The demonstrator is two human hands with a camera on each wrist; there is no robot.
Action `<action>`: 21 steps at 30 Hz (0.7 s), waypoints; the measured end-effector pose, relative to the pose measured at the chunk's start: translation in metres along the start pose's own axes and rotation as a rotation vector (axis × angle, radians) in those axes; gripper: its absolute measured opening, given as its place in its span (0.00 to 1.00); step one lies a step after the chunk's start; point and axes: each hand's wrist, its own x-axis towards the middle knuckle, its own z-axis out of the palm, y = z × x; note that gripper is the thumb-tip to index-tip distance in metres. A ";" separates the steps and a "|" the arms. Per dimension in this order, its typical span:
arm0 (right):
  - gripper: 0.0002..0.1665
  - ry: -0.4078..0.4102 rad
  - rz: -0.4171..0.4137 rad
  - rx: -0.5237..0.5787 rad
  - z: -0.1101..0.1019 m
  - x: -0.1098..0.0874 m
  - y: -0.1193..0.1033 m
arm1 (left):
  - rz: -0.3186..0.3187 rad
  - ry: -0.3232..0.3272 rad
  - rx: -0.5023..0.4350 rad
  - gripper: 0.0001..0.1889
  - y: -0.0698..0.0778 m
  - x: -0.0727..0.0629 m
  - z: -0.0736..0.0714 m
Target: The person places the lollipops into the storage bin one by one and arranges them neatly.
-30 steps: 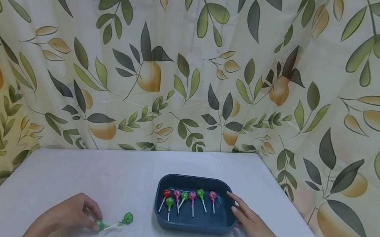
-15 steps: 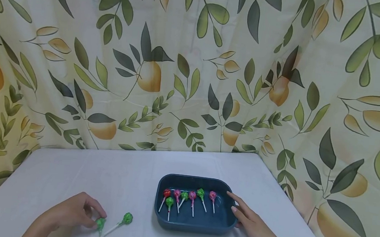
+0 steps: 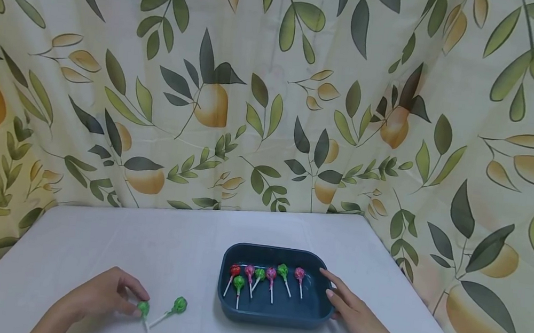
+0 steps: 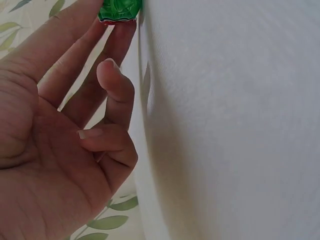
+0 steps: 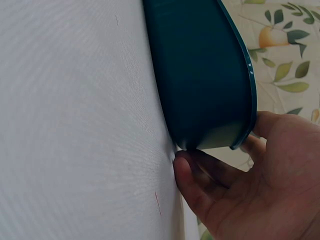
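Observation:
My left hand (image 3: pixel 99 292) pinches a green-wrapped lollipop (image 3: pixel 143 309) by its candy head between thumb and fingertips, the white stick pointing toward me. The left wrist view shows the shiny green wrapper (image 4: pixel 120 9) at the fingertips, while the outer fingers curl loosely. Just right of it, another green lollipop (image 3: pixel 179 305) lies on the white tabletop, its stick slanting down to the left. My right hand (image 3: pixel 358 317) rests against the right end of a dark blue box (image 3: pixel 276 319). In the right wrist view, its fingers touch the box's end wall (image 5: pixel 205 115) from rim to base.
Inside the box lie several lollipops: a red one (image 3: pixel 235 270), pink ones such as this pink lollipop (image 3: pixel 299 273), and green ones such as this green lollipop (image 3: pixel 283 270). White cloth covers the table (image 3: pixel 144 235). A leaf-and-fruit patterned curtain (image 3: pixel 263 107) hangs behind and beside it.
The lollipop in my left hand has turned, its stick swinging from pointing right to pointing toward me, away from the other lollipop's head. My right hand and the box stay put.

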 end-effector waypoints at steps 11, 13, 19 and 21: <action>0.30 -0.003 -0.006 -0.007 0.000 0.001 0.000 | 0.056 -0.044 -0.024 0.14 -0.005 0.001 0.000; 0.30 -0.006 -0.008 -0.007 0.000 0.001 0.000 | 0.070 -0.049 -0.030 0.14 -0.005 0.001 0.000; 0.31 -0.007 -0.006 0.002 0.000 0.001 0.000 | 0.087 -0.059 -0.059 0.16 -0.008 0.001 0.002; 0.31 -0.007 -0.002 0.002 0.000 0.001 0.000 | 0.080 -0.058 -0.066 0.17 -0.009 0.002 0.002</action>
